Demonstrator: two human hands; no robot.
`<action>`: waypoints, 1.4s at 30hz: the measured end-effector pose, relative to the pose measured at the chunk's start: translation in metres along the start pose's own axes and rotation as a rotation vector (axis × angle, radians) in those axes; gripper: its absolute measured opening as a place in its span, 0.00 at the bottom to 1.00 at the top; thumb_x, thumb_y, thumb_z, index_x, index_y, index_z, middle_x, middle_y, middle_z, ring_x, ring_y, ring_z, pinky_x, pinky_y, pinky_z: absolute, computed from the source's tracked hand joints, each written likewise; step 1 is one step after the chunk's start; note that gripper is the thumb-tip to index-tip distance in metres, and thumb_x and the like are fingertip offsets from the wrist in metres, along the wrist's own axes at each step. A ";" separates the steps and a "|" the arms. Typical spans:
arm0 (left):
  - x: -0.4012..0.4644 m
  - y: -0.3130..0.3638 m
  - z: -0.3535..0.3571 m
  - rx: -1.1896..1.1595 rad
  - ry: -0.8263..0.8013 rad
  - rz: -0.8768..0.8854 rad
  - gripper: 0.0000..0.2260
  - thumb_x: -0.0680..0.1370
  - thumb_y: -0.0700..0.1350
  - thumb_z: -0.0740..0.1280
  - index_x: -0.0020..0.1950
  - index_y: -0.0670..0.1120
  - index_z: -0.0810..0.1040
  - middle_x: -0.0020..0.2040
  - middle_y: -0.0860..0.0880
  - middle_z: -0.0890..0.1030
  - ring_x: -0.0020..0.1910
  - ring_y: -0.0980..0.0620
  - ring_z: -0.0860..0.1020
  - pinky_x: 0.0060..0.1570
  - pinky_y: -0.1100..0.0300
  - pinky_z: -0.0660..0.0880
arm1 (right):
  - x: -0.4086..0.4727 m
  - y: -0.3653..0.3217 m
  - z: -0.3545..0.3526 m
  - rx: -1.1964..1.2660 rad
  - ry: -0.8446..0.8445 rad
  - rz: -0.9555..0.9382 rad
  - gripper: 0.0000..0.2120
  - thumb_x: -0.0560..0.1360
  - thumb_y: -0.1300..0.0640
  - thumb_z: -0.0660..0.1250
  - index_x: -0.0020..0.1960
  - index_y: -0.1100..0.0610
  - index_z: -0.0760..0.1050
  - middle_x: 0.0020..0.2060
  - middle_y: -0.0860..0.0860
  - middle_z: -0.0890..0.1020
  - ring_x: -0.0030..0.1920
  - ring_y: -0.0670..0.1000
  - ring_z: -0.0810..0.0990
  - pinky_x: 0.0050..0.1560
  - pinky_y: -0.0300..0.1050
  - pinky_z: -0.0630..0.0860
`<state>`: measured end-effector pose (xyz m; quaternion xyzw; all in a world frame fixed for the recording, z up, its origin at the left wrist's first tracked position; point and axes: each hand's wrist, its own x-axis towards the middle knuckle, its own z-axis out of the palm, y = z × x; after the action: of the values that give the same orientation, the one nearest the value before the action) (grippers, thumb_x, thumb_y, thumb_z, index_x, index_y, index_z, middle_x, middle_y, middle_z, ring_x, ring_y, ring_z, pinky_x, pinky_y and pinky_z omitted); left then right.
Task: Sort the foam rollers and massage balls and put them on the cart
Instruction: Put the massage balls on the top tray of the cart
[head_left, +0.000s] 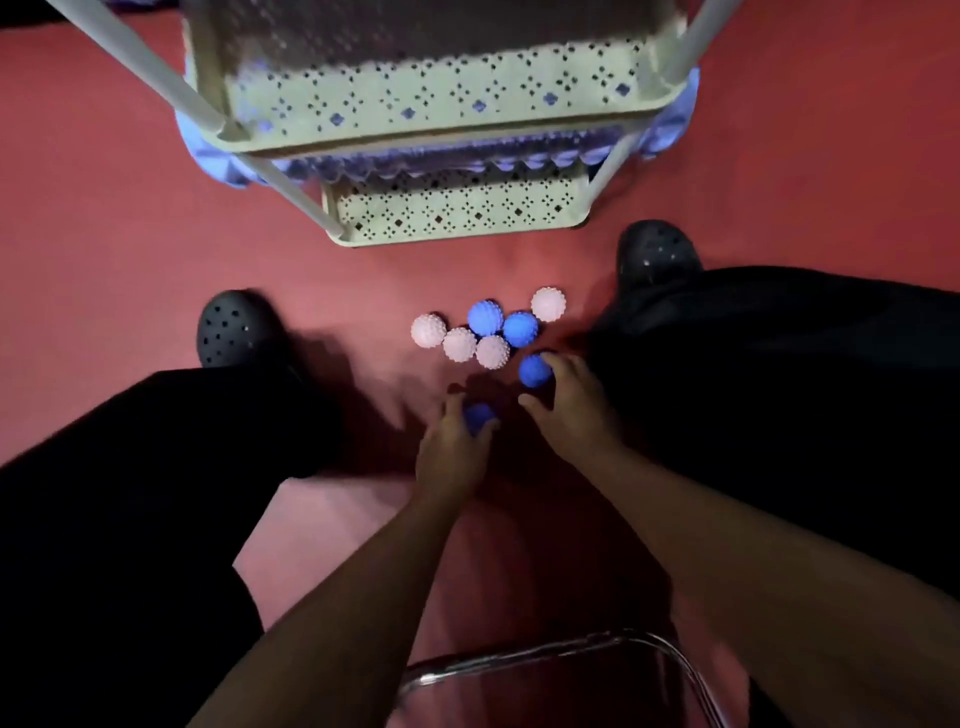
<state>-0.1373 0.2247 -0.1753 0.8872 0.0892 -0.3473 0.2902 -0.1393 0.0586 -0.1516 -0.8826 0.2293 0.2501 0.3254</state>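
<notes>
Left grip (451, 441) closing round blue ball (479, 415) | right grip (566, 400) cupping second blue ball (535, 371) | risk: knuckles nudging pink balls (460, 344) just ahead, scattering them across floor (130, 208).

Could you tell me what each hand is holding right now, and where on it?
The left hand wraps its fingers around a blue ball. The right hand cups another blue ball against its fingers, seemingly from the side.
</notes>
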 end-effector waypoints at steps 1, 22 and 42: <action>0.004 -0.002 0.004 -0.010 0.014 -0.001 0.24 0.76 0.54 0.72 0.68 0.45 0.73 0.64 0.43 0.77 0.61 0.40 0.77 0.55 0.50 0.72 | 0.006 0.002 0.004 0.008 0.011 0.006 0.29 0.75 0.52 0.74 0.72 0.58 0.70 0.69 0.55 0.72 0.69 0.58 0.71 0.69 0.50 0.66; 0.057 -0.009 -0.035 -0.423 0.079 -0.014 0.16 0.79 0.50 0.68 0.66 0.55 0.71 0.40 0.53 0.82 0.39 0.44 0.80 0.45 0.54 0.74 | 0.036 -0.009 0.031 0.092 -0.050 -0.067 0.18 0.75 0.52 0.62 0.63 0.47 0.62 0.44 0.49 0.79 0.46 0.59 0.80 0.49 0.51 0.75; 0.088 -0.015 -0.043 0.162 0.029 0.112 0.21 0.75 0.64 0.66 0.65 0.61 0.65 0.49 0.45 0.83 0.46 0.39 0.81 0.43 0.51 0.73 | 0.047 -0.020 0.028 -0.090 -0.014 -0.097 0.22 0.78 0.41 0.65 0.65 0.52 0.67 0.61 0.52 0.77 0.54 0.65 0.79 0.53 0.55 0.74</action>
<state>-0.0532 0.2574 -0.2154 0.9163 0.0155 -0.3238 0.2352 -0.1004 0.0804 -0.1887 -0.9046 0.1724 0.2504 0.2987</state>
